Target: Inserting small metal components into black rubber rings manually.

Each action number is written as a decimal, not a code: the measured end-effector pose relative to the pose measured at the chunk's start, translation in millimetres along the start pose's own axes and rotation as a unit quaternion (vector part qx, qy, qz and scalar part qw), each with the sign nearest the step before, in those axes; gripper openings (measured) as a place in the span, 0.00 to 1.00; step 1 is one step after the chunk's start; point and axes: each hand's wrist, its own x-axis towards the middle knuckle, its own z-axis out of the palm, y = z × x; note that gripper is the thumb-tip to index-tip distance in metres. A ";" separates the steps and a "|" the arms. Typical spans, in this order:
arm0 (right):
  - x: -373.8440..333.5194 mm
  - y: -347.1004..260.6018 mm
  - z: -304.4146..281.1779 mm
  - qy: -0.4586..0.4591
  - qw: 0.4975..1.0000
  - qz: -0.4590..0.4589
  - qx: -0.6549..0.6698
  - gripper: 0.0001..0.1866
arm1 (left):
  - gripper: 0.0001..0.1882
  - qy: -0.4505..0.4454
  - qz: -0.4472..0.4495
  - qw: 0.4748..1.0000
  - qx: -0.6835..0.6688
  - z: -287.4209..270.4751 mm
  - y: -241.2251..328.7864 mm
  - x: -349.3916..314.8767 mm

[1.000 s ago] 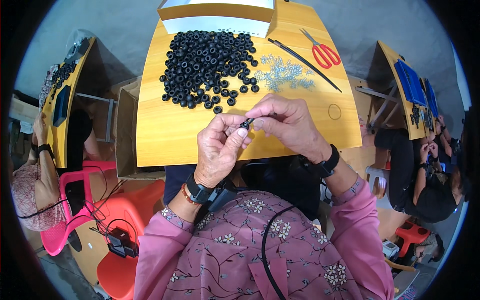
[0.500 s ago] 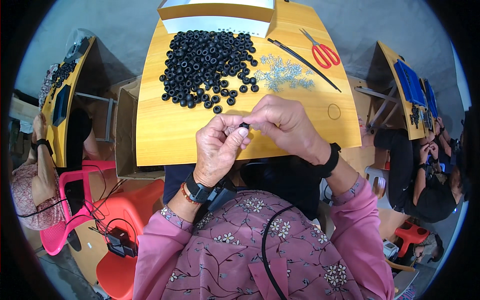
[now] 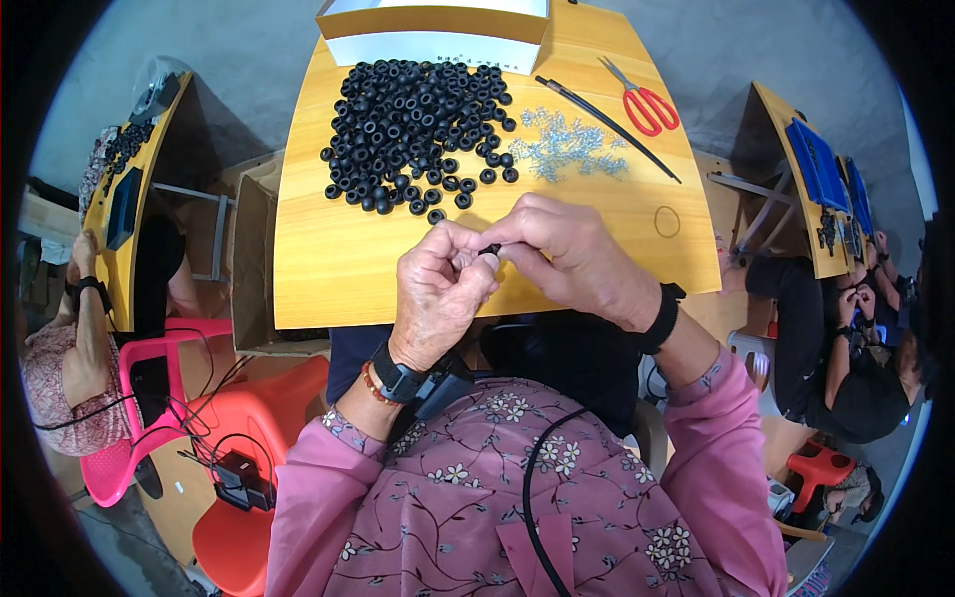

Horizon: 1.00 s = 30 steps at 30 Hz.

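Note:
Just beyond the table's near edge, my two hands meet over a small black bead. My left hand pinches it between thumb and fingers. From the other side, my right hand has its thumb and forefinger closed at the same bead; anything tiny between those fingertips is hidden. Ahead lies a heap of round black beads with holes, a few strays at its near side. Right of the heap are many small clear or silvery bits, too small to name.
On the yellow table lie red-handled scissors, a thin black rod and a thin ring, like a rubber band. An open white box stands at the far edge. Other people sit at tables on both sides.
My right thumb and forefinger have come in closer around the bead, and the bead has turned a little between my fingers. Things on the table lie as before.

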 end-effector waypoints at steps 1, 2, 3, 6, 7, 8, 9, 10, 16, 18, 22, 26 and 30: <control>-1.3 1.0 0.8 0.008 1.000 0.014 0.014 0.08 | 0.03 0.002 0.000 1.000 0.002 0.6 0.6 0.2; -3.5 3.4 2.2 0.015 0.999 0.027 0.029 0.08 | 0.03 0.004 0.001 1.000 0.004 1.2 2.1 0.1; -5.5 5.6 3.3 0.023 0.998 0.040 0.043 0.07 | 0.03 0.006 0.001 1.000 0.006 1.6 2.7 0.2; -7.8 7.0 4.8 0.034 0.995 0.041 0.081 0.05 | 0.03 0.003 0.004 1.000 0.008 0.9 5.1 -0.6; -9.5 7.3 5.8 0.037 0.991 0.066 0.113 0.04 | 0.03 0.001 0.010 1.000 0.014 0.3 3.8 -0.7; -11.3 7.3 6.9 0.040 0.985 0.092 0.143 0.03 | 0.03 -0.001 0.015 1.000 0.021 -0.6 1.6 -0.5; -12.6 7.2 7.4 0.043 0.977 0.117 0.174 0.03 | 0.03 -0.003 0.021 0.999 0.027 -1.4 0.1 -0.6; -13.3 6.9 7.0 0.039 0.975 0.129 0.178 0.03 | 0.03 -0.008 0.020 0.999 0.026 -2.0 -0.3 -0.8; -17.2 7.3 7.2 0.044 0.956 0.175 0.230 0.02 | 0.05 -0.041 0.012 0.999 -0.015 -3.0 -0.8 -0.6; -17.0 6.3 6.5 0.048 0.952 0.179 0.242 0.02 | 0.05 -0.049 0.019 0.998 -0.032 -3.2 -0.7 0.1; -15.6 4.6 3.7 0.040 0.952 0.183 0.243 0.01 | 0.06 -0.066 0.009 0.997 -0.029 -9.0 -0.9 1.6; -13.8 5.5 0.8 0.027 0.966 0.156 0.206 0.01 | 0.06 -0.072 -0.004 0.997 -0.040 -11.0 -0.5 3.9; -11.1 9.1 0.6 0.023 0.986 0.086 0.139 0.02 | 0.05 -0.078 -0.023 0.995 -0.056 -13.4 1.3 5.0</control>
